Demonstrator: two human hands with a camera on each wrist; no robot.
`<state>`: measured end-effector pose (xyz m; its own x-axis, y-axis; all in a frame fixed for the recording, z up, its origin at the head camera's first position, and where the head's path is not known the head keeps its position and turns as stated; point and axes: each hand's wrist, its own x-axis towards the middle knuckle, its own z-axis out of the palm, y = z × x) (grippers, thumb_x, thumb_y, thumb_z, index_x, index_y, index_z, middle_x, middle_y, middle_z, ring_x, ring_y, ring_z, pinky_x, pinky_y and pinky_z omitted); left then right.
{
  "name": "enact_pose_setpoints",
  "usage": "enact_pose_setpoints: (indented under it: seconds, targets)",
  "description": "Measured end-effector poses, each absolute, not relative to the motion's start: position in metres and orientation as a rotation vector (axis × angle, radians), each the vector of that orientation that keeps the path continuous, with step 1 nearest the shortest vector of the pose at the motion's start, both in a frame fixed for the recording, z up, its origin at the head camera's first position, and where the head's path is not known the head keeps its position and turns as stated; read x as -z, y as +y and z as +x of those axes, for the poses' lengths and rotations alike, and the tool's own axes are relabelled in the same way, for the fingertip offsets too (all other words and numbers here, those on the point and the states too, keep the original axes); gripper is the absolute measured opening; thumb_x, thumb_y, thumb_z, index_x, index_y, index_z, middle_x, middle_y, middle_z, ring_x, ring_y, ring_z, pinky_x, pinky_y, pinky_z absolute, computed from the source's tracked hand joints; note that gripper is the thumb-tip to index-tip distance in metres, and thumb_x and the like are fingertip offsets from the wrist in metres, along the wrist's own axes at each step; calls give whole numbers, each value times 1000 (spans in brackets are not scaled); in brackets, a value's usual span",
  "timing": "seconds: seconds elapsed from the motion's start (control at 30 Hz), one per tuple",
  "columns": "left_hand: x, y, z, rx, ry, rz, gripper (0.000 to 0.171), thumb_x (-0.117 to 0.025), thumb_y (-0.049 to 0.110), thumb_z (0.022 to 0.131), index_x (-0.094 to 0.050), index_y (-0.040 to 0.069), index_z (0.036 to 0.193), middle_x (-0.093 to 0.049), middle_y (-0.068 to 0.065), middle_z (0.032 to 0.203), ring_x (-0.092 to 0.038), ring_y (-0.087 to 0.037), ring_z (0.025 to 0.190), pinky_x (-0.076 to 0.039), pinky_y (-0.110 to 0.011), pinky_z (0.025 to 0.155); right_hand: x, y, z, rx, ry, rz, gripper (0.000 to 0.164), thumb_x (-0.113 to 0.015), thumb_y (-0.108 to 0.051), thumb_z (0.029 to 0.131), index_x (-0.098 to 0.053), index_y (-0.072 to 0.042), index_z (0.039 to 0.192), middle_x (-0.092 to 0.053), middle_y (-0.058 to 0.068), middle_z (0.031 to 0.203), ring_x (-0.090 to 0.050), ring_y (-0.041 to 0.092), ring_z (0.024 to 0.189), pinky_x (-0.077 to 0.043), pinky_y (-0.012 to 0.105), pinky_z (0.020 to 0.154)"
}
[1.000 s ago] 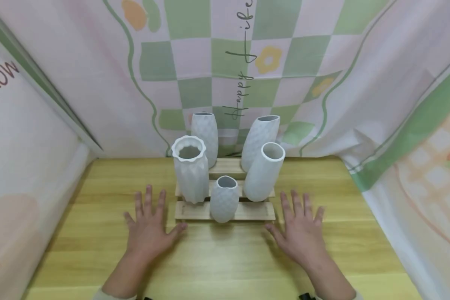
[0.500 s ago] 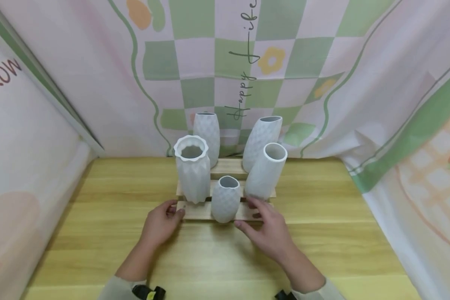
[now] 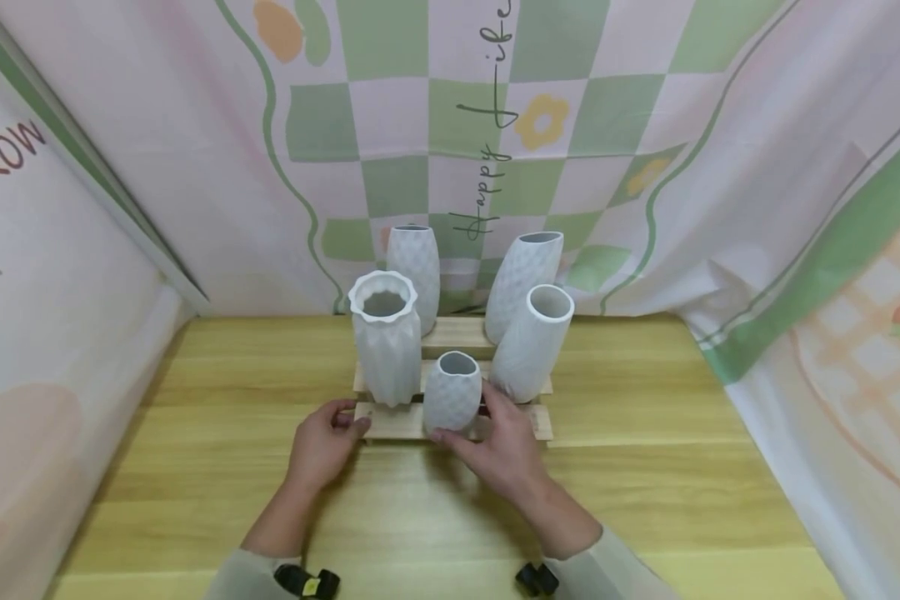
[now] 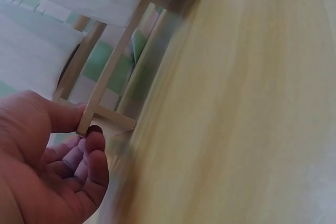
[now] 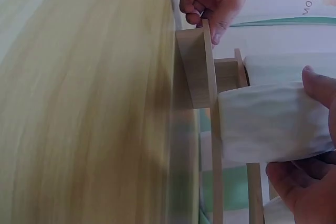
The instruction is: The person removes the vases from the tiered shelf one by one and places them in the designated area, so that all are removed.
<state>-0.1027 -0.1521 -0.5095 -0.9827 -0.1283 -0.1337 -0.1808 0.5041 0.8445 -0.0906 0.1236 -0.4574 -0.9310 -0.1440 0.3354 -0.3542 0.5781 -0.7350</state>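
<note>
A small white vase (image 3: 452, 392) with a dimpled surface stands on the front slat of a stepped wooden rack (image 3: 393, 422). My right hand (image 3: 504, 450) grips it from the right, thumb at the front and fingers round its far side. In the right wrist view the vase (image 5: 268, 124) lies between thumb and fingers, its base on the slat. My left hand (image 3: 321, 446) holds the left end of that slat; the left wrist view shows thumb and fingers pinching the slat's end (image 4: 90, 114).
Behind the small vase stand a fluted white vase (image 3: 387, 358) with a scalloped rim, a slant-topped vase (image 3: 531, 354) and two taller vases at the back, left (image 3: 417, 275) and right (image 3: 521, 279). Patterned curtains (image 3: 390, 117) enclose the wooden table (image 3: 232, 367).
Both hands have come inward from lying spread on the table. The left took hold of the rack's front slat first; the right then moved left and closed round the small vase.
</note>
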Motion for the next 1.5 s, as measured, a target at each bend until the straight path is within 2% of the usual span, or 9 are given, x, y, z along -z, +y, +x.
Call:
enact_pose_setpoints:
  seconds: [0.23,0.5,0.73,0.93,1.1,1.2,1.4,1.5]
  targets:
    - [514,-151,-98,-1609,2638,-309,41,-78,25,92,-70,3,126,-75,-8,97,-71,-20,86,-56,-34,77,463,124,-86,-1283,-2516,452,75,-97,-33,72,-62,-13,135,-71,2,120,-68,17,105,-57,44,91]
    - [516,-153,-98,-1613,2627,-334,42,-78,25,93,-69,3,127,-75,-8,96,-71,-18,83,-55,-33,75,461,133,-73,-1296,-2497,440,80,-97,-35,72,-60,-18,140,-68,0,125,-68,16,106,-59,42,87]
    - [516,-154,-98,-1638,2600,-344,42,-77,25,94,-68,1,127,-74,-9,96,-70,-17,79,-54,-32,73,460,146,-64,-1256,-2516,390,80,-95,-40,73,-59,-20,142,-70,0,122,-69,17,102,-59,46,86]
    - [518,-153,-97,-1668,2572,-344,42,-77,25,94,-67,2,128,-74,-8,95,-70,-16,76,-54,-31,72,458,160,-58,-1209,-2497,360,75,-98,-37,69,-65,-12,131,-73,2,115,-71,18,96,-60,44,82]
    - [518,-153,-97,-1678,2570,-337,44,-77,25,94,-67,1,129,-74,-9,96,-70,-16,76,-54,-31,71,455,171,-54,-1198,-2490,356,72,-99,-36,69,-66,-11,127,-73,1,115,-71,17,97,-59,47,81]
    - [519,-152,-99,-1682,2571,-332,44,-77,26,94,-67,2,130,-74,-9,97,-70,-16,77,-53,-31,72,452,177,-51,-1180,-2474,351,70,-100,-35,67,-67,-12,125,-73,-1,114,-71,17,98,-59,42,82]
    - [516,-149,-101,-1700,2563,-331,44,-77,26,94,-67,3,130,-74,-10,97,-70,-17,76,-54,-32,72,450,191,-46,-1133,-2436,328,68,-102,-29,63,-69,-11,120,-74,-3,110,-71,16,96,-54,21,84]
    - [515,-148,-100,-1708,2565,-335,44,-77,25,94,-67,2,130,-74,-10,97,-70,-17,75,-54,-32,71,451,198,-45,-1129,-2418,320,66,-102,-26,64,-70,-10,120,-74,-3,109,-71,17,94,-52,16,84]
